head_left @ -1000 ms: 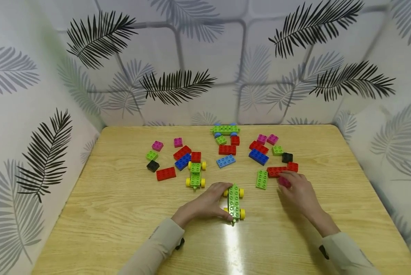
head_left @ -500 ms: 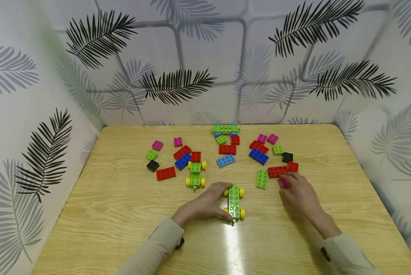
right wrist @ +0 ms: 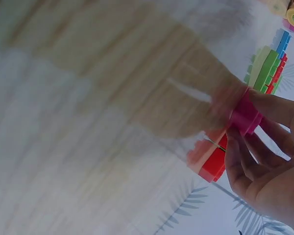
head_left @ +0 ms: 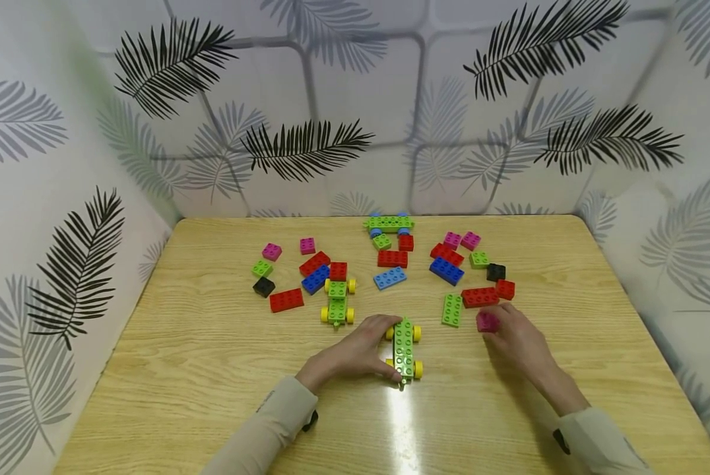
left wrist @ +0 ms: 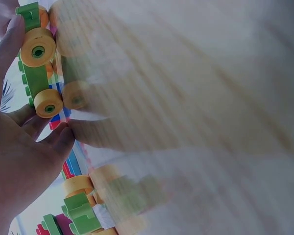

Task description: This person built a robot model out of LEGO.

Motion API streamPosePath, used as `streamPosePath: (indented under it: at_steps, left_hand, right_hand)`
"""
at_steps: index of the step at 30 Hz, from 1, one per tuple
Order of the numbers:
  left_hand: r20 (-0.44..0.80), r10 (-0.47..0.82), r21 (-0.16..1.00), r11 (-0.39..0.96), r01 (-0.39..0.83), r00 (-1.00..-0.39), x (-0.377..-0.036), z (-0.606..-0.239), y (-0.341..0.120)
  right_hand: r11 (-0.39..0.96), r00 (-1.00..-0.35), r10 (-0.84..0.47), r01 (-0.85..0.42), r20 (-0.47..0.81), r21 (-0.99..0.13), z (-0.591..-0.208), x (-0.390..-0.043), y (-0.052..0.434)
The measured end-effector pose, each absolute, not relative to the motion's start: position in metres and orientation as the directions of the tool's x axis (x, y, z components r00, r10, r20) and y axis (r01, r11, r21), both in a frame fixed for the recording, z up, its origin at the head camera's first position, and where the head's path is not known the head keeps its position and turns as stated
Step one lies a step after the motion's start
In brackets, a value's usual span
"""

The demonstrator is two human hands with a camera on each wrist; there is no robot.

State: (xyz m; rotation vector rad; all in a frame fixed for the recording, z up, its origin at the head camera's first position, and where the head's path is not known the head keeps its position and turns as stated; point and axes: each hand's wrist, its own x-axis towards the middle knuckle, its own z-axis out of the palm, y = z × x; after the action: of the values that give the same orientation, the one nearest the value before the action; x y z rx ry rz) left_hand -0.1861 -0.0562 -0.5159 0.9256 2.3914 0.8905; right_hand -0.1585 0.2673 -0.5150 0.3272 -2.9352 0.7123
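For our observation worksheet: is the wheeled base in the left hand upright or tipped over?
Upright: the green wheeled base in the left hand has its studs facing up, its yellow wheels towards the tabletop.

Front chassis (head_left: 404,349) on tabletop (head_left: 183,396); right of it, brick (head_left: 485,322) in right hand (head_left: 522,343); wheeled car (head_left: 338,301) behind, left; rear chassis (head_left: 390,223) farthest.

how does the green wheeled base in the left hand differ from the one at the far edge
The near base has yellow wheels, the far base blue wheels. The near base runs front to back, the far base side to side. The left hand holds the near base, while no hand touches the far base. Both are green and studded.
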Motion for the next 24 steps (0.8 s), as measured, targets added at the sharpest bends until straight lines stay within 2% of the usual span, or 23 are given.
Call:
streamPosePath:
  at_steps: [6,16,24]
  left_hand:
    - [-0.152,0.708,0.688,0.577,0.441,-0.689,-0.186,-0.516,-0.056]
    - [-0.158,0.707,0.695,0.576,0.431,-0.689,-0.186,-0.515,-0.056]
    - [-0.138,0.706,0.693,0.57,0.441,-0.695,-0.186,-0.515,-0.056]
  right_hand:
    - [0.845,-0.974,-0.202,-0.228,0.107,-0.483,-0.508,-0.154,0.257]
    - [0.729,-0.894,-0.333,-0.446,0.301,-0.52,-0.496,-0.146,0.221]
    - [0.66,-0.855,-0.426,-0.517,0.296,-0.545,-0.495,-0.148,0.186]
